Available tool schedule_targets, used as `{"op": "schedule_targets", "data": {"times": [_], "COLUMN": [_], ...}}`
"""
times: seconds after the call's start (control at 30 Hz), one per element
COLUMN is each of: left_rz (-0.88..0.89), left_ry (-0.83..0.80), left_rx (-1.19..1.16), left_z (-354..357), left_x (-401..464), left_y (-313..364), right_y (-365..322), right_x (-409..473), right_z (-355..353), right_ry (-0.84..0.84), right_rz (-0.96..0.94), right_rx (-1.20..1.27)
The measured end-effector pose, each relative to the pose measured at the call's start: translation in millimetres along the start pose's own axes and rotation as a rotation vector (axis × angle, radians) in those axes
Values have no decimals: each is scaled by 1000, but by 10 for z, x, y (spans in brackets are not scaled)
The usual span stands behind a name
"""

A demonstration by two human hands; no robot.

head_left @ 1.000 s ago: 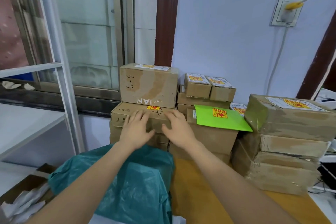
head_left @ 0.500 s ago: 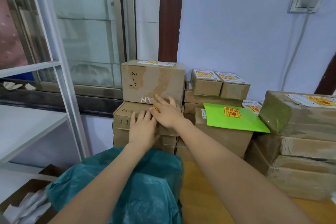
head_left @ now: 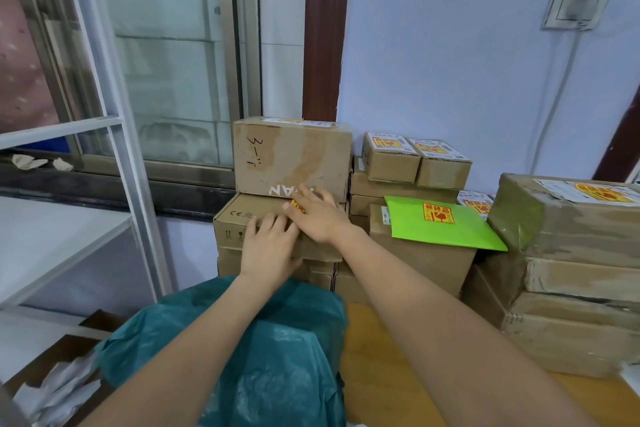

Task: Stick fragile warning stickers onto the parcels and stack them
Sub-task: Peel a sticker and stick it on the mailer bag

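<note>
Head view: right hand (head_left: pixel 317 215) is pressing flat fingers on the sticker (head_left: pixel 297 206), left hand (head_left: pixel 268 241) lying spread alongside. Top box (head_left: pixel 291 156), sitting just above the sticker, is risking a shove and the sticker a crease.

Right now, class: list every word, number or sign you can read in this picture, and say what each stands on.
"3-" with an unclear mark, handwritten: upper carton.
"AN", white letters, partly behind the right hand: same carton.
"CE" and handling symbols: lower carton.
Red characters on the yellow sticker of the green envelope: too blurred.
Labels on the small boxes: too small.
</note>
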State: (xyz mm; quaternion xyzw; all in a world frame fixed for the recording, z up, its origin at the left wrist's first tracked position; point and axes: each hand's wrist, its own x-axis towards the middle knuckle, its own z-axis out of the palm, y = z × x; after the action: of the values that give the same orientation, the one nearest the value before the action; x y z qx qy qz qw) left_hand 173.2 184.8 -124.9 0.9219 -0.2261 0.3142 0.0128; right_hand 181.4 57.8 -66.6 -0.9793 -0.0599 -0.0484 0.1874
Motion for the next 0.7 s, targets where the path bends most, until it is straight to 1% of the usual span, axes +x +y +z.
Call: {"op": "schedule_targets", "data": {"times": [0.33, 0.47, 0.7], "left_rz": [-33, -52, -127], "left_ry": [-107, -138, -172], "left_rx": [-85, -71, -67], "left_z": [-99, -126, -143], "left_x": [6, 43, 38], "left_y": [6, 12, 47], "right_y": [61, 70, 126], "right_x": [-296, -380, -484], "right_z": [-34, -25, -65], "right_ry": [44, 13, -2], "right_rz": [-32, -56, -26], "right_rx": [-51, -85, 3]}}
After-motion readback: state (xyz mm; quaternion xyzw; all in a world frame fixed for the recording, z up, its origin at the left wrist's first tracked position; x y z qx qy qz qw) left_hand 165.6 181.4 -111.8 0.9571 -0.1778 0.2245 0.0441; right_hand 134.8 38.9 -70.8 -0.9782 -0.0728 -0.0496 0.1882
